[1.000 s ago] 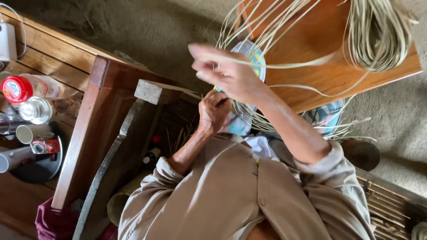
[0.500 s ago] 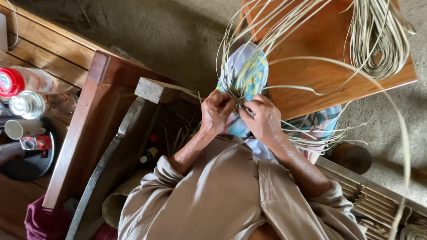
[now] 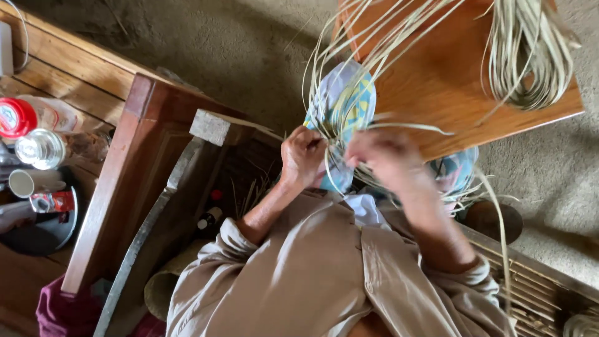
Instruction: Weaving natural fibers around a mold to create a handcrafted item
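While the left hand point(image 3: 304, 156) pinches the woven start of pale cane strips point(image 3: 340, 109) over a patterned cloth point(image 3: 349, 100) beside the wooden stool's point(image 3: 449, 87) near edge, the blurred right hand point(image 3: 384, 156) grips one strand.

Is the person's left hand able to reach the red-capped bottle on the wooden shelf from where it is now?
Probably not directly: the left hand grips the pale strips, and the brown wooden frame stands between it and the red-capped bottle.

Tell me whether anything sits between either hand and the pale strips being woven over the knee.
Nothing visible does. The left hand pinches the pale strips directly at the woven patch over the patterned cloth; the right hand, blurred, is right against the same strips.
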